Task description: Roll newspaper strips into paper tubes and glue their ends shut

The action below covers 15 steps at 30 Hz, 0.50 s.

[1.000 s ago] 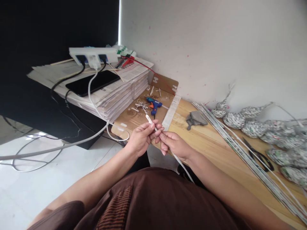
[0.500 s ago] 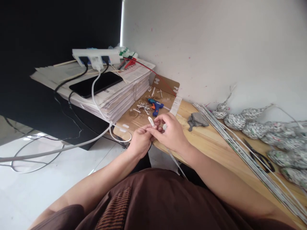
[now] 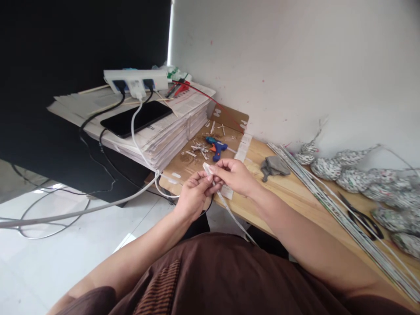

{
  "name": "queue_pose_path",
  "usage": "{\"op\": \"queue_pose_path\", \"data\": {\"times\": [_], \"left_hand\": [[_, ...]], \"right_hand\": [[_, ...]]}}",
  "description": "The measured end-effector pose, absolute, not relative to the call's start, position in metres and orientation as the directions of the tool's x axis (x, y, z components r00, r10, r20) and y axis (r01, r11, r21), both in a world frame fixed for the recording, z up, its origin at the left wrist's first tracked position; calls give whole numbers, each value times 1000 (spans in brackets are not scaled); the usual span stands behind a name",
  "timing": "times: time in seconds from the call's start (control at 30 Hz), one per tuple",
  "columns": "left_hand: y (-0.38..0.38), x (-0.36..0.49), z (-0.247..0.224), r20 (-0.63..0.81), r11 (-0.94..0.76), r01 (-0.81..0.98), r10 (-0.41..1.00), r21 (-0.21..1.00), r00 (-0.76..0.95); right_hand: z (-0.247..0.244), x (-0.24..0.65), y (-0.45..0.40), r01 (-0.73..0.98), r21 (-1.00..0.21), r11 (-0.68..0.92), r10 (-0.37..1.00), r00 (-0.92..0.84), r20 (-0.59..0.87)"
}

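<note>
Both hands meet just in front of the table edge, pinching a pale paper strip point(image 3: 207, 168) whose whitish tip pokes up beyond the fingers. My left hand point(image 3: 196, 192) is closed on it from below, thumb pressed against the fingers. From the right, my right hand point(image 3: 233, 175) pinches the strip near its upper end, fingers curled. A long thin tail of the strip hangs from the hands toward my lap. Behind the hands, a blue glue gun point(image 3: 216, 148) with an orange trigger lies on a cardboard sheet point(image 3: 183, 168) among white scraps point(image 3: 200, 149).
To the left, a newspaper stack point(image 3: 177, 135) carries a black phone point(image 3: 137, 118) and a power strip point(image 3: 138, 82) with cables. On the right lie a grey cloth point(image 3: 274, 167), long paper rods point(image 3: 328, 201), black scissors point(image 3: 364, 221) and several woven paper gourds point(image 3: 352, 180).
My hands have shifted their grip on the strip, with the right thumb now laid over it near the tip. More of the hanging tail shows below. The view has shifted slightly.
</note>
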<state>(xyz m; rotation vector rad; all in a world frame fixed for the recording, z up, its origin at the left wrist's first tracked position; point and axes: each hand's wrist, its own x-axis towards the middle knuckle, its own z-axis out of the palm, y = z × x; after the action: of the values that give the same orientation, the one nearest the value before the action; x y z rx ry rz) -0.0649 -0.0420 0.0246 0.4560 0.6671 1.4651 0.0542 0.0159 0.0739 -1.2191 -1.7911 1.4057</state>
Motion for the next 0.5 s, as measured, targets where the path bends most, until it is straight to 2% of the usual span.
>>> {"op": "queue_pose_path", "data": {"times": [0.07, 0.1, 0.2, 0.27, 0.5], "left_hand": [[-42, -69, 23, -136, 75, -746, 990, 662, -21], [-42, -72, 22, -144, 77, -745, 989, 662, -25], [-44, -80, 20, -163, 76, -751, 986, 656, -43], [-45, -85, 20, -166, 74, -753, 985, 653, -47], [-48, -101, 19, -216, 90, -750, 974, 655, -72]], "right_hand": [[71, 54, 25, 276, -960, -35, 867, -469, -167], [68, 55, 32, 301, -953, -23, 873, -459, -166], [56, 61, 56, 524, -850, 45, 943, -302, -137], [48, 64, 73, 626, -779, -1, 967, -197, -160], [35, 57, 108, 644, -755, -124, 965, -100, -243]]}}
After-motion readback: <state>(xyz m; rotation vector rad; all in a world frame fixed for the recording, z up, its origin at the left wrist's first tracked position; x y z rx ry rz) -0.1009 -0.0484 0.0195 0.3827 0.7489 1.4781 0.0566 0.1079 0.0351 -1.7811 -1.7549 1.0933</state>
